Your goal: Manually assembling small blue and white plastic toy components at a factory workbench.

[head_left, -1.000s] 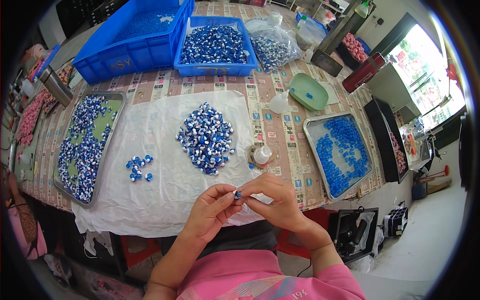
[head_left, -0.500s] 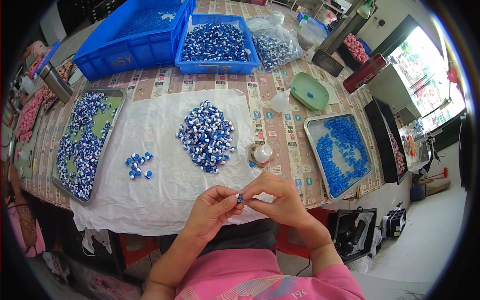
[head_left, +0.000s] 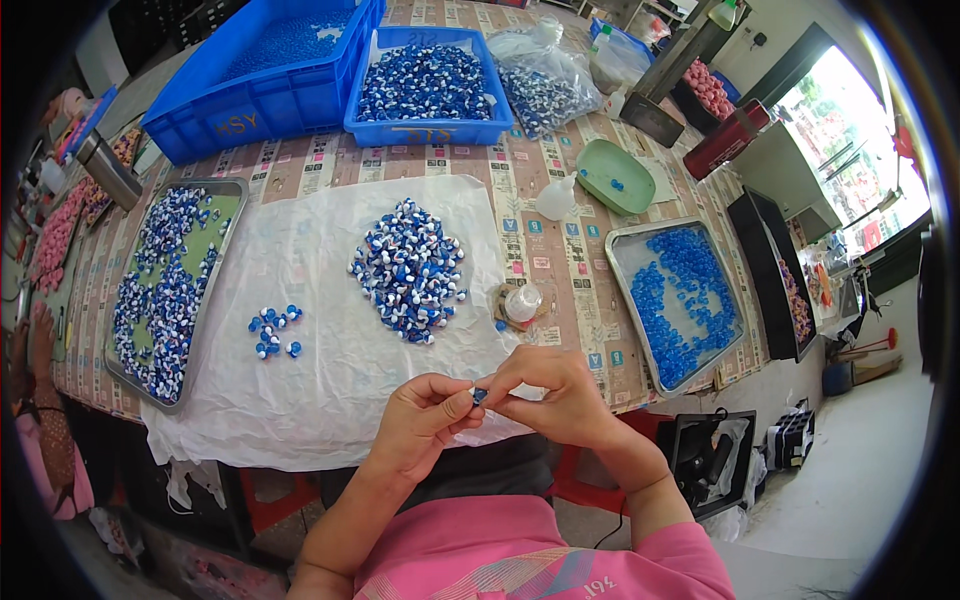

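My left hand (head_left: 425,418) pinches a small blue-and-white plastic piece (head_left: 479,397) between thumb and fingertips, just over the table's front edge. The fingertips of my right hand (head_left: 550,395) close on it from the other side, so part of it is hidden. Beyond my hands, a heap of blue-and-white pieces (head_left: 408,270) lies on a white paper sheet (head_left: 300,400). To its left sits a small loose cluster of similar pieces (head_left: 273,332). A small glass jar (head_left: 523,302) with whitish contents stands right of the heap, on a brownish pad.
A metal tray (head_left: 238,210) of blue-and-white pieces lies left; another tray (head_left: 612,245) with clear blue pieces lies right. Behind stand blue bins (head_left: 430,134), a plastic bag (head_left: 550,75), a green dish (head_left: 625,195), a squeeze bottle (head_left: 556,200) and a red flask (head_left: 725,142).
Both hands stay in nearly the same place, still on the small piece; its angle between the fingertips has shifted slightly. The whole view has moved a little. At far left, another person's arm has shifted.
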`<state>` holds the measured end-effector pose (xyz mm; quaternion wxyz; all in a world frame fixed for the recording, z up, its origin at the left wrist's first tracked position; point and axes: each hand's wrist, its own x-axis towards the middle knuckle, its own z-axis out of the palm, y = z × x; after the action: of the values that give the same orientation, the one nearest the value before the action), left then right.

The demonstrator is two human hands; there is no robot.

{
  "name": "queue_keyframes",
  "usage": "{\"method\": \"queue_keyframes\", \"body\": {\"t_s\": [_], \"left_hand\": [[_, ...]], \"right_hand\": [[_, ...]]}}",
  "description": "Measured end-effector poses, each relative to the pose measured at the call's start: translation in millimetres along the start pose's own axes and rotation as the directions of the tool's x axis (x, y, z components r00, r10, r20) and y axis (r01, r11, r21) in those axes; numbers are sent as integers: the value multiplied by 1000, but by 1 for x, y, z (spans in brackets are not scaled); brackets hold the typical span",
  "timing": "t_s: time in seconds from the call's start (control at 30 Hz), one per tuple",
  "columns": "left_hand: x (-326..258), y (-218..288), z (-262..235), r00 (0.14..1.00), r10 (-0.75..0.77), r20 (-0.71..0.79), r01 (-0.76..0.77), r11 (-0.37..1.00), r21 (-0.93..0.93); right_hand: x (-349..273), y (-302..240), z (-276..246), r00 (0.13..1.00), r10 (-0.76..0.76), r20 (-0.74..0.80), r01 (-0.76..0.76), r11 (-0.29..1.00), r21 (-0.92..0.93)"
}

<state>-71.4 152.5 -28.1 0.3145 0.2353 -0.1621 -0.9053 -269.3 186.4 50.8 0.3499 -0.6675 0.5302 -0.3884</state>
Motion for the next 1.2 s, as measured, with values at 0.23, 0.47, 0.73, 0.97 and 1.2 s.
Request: {"method": "queue_keyframes", "body": {"t_s": [0.23, 0.47, 0.73, 0.97, 1.2], "left_hand": [[9, -18, 31, 1000, 9, -6, -9, 1000, 26], [11, -20, 62, 997, 33, -64, -21, 985, 174], [2, 55, 5, 737, 674, -47, -199, 283, 938], [-4, 76, -10, 611, 787, 83, 34, -130, 991], [5, 75, -2, 498, 841, 211, -51, -215, 975]], "right_hand": [[-22, 4, -29, 999, 1, -38, 1, 998, 60], [-44, 6, -73, 986, -160, -44, 162, 985, 56], [-73, 83, -201, 844, -50, -535, -351, 702, -619], [-69, 107, -228, 852, 175, -494, -487, 613, -623], [-53, 116, -211, 863, 112, -493, -452, 607, -653]]}}
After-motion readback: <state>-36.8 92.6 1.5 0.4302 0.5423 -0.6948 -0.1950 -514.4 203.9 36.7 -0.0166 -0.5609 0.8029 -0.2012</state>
